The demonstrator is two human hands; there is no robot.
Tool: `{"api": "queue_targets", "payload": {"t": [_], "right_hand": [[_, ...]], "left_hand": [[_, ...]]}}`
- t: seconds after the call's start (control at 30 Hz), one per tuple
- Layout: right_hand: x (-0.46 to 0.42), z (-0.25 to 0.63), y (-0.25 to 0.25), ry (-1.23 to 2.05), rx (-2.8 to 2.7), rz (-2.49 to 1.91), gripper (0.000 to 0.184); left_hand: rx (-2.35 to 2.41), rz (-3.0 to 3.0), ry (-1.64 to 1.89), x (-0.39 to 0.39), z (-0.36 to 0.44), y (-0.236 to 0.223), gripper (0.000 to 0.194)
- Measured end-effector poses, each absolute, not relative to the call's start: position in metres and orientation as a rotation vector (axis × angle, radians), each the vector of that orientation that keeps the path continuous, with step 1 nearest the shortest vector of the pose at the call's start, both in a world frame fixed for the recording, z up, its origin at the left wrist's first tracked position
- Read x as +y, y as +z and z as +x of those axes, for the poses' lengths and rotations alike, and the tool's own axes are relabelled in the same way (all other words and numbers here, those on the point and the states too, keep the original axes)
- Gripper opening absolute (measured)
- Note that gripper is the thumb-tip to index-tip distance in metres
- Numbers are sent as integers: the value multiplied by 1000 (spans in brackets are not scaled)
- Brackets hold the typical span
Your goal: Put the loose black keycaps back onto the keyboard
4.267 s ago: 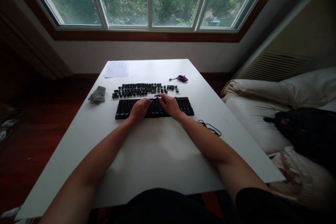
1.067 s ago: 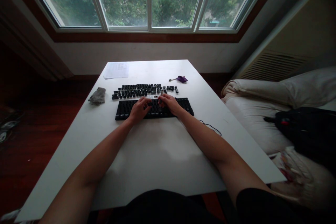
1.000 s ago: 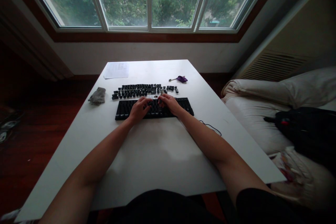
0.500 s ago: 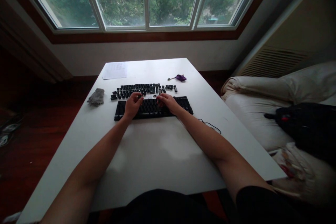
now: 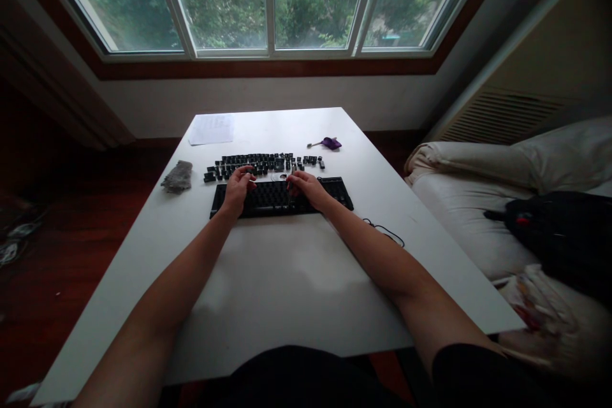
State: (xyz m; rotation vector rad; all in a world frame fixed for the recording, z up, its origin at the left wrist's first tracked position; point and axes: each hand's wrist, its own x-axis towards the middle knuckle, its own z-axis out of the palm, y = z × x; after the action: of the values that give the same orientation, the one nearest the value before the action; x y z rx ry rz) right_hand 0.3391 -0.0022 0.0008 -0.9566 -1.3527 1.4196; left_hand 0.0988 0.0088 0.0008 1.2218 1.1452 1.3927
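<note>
A black keyboard (image 5: 268, 199) lies on the white table, and some rows of it look bare of caps. Just behind it, several loose black keycaps (image 5: 239, 159) stand in rows. My left hand (image 5: 238, 190) is over the keyboard's left part, its fingers apart and reaching to the nearest keycaps; I make out nothing held in it. Over the middle right of the keyboard, my right hand (image 5: 306, 186) pinches a slim upright metal tool (image 5: 289, 194), its lower end down at the keys. Its exact kind is too small to tell. A small clear round item (image 5: 278, 176) lies between the hands.
A grey cloth (image 5: 178, 177) lies at the left edge of the table (image 5: 296, 293). Paper sheets (image 5: 211, 129) are at the back left. A brush with a purple piece (image 5: 329, 143) is at the back right. A black cable (image 5: 384, 233) curls by my right forearm.
My left hand has moved left from the keyboard's middle to the keycap rows, and its fingers have parted. My right hand stays nearly in place with the slim tool upright. The view shifted slightly.
</note>
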Motion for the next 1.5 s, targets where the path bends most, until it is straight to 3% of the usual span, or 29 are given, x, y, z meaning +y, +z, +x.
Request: {"api": "queue_targets", "payload": {"t": [0.23, 0.43, 0.67, 1.23, 1.5], "right_hand": [[-1, 339, -1, 1417, -1361, -950, 37], [-1, 339, -2, 1403, -1381, -941, 36], [-2, 339, 1, 1399, -1388, -938, 37], [-5, 339, 4, 1383, -1396, -981, 38], [-2, 341, 0, 1441, -1348, -942, 24]], "left_hand": [[1329, 1620, 1312, 23, 101, 1, 27], [1646, 2212, 942, 41, 109, 16, 27], [1746, 2505, 720, 57, 128, 12, 22], [1779, 2549, 661, 84, 134, 2, 16], [1714, 2457, 794, 71, 130, 4, 23]]}}
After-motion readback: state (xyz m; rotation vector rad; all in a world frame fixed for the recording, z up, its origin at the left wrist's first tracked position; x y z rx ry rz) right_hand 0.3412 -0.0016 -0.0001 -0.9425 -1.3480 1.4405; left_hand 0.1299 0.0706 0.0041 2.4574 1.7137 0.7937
